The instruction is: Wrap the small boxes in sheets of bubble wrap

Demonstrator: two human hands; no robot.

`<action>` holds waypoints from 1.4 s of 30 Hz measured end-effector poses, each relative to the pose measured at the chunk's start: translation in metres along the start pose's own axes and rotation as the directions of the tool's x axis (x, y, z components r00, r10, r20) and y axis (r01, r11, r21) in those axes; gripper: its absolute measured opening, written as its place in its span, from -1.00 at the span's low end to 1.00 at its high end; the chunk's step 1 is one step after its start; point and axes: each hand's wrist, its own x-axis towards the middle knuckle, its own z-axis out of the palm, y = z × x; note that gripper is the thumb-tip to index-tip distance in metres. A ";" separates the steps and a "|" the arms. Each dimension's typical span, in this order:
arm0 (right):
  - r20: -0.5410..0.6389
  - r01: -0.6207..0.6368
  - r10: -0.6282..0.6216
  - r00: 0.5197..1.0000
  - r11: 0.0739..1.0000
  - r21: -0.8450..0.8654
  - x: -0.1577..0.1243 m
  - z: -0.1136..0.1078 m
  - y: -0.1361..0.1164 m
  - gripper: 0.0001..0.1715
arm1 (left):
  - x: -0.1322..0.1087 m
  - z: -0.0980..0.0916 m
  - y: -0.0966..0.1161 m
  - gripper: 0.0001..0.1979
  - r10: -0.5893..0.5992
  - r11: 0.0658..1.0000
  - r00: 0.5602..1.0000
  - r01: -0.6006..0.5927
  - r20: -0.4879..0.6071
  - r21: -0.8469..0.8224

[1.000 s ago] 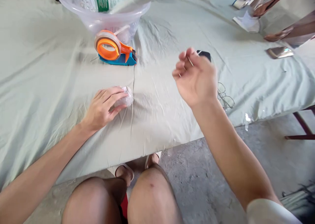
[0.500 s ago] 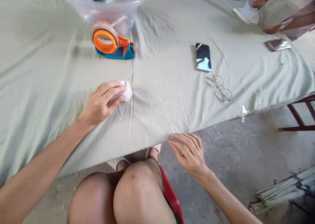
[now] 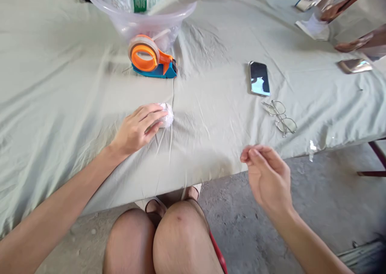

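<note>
- In the head view, a white bundle point(image 3: 168, 115) is seen on the cloth point(image 3: 208, 93), near its front edge; its contents cannot be told.
- The bundle is gripped from the side by the left hand point(image 3: 132, 130), its fingers laid over the top and its thumb set low against the near side.
- The right hand point(image 3: 268, 177) is held well apart from the left, by the cloth's front edge, with thumb and fingertips drawn together; whether anything thin is pinched there cannot be told.
- A tape dispenser point(image 3: 154, 63) is left standing beyond the bundle, just in front of a basin point(image 3: 141, 21), and is touched by neither hand.
- A phone point(image 3: 259, 79) and glasses point(image 3: 282, 116) are seen beyond the right hand.
- The step in hand is judged to be a steadying of the bundle by one hand alone.
- For the next move, a steady left grip seems to be called for, so that the bundle is not rolled or crushed.
</note>
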 end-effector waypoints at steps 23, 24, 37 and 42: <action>0.505 0.529 -0.521 0.688 0.837 0.144 0.143 0.203 -0.008 -0.84 | 0.005 0.008 0.003 -0.67 0.050 0.995 0.997 -0.044 -0.067 0.086; 0.514 0.519 -0.516 0.685 0.841 0.154 0.144 0.202 -0.008 -0.84 | 0.005 0.008 0.003 -0.67 0.051 0.995 0.997 -0.045 -0.066 0.087; 0.583 0.595 -0.553 0.596 0.791 0.142 0.143 0.200 -0.018 -0.92 | 0.006 0.009 0.001 -0.69 0.084 0.992 0.994 -0.077 -0.074 0.102; 0.607 0.658 -0.600 0.521 0.736 0.163 0.144 0.199 -0.016 -0.87 | 0.004 0.008 0.000 -0.70 0.054 0.994 0.996 -0.047 -0.073 0.101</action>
